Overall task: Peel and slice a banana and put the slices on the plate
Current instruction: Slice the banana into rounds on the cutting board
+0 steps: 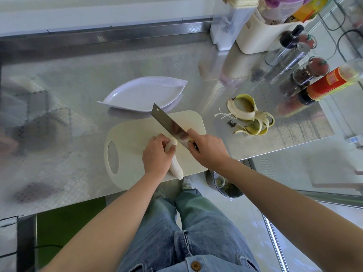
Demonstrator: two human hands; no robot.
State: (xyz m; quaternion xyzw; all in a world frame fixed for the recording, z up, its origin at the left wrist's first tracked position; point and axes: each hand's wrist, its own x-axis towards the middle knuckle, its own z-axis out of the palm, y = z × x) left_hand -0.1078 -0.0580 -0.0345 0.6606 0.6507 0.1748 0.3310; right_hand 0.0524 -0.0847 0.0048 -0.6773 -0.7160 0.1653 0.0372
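Peeled banana (pixel 176 169) on the cutting board (pixel 133 138), left hand (pixel 157 154) curled over it, right hand (pixel 208 152) wrapped round the cleaver (pixel 169 122) handle, blade at the banana's far end. Plate (pixel 141 93) sits just past the board, peel (pixel 249 114) off right, sauce bottle (pixel 330 83) far right.

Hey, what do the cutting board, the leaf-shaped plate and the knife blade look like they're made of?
Cutting board: probably plastic, cream and matte, with a moulded oval handle hole. Plate: white and glossy with fine ribbing, ceramic or melamine; the look leaves that open. Knife blade: steel, going by its grey reflective sheen.
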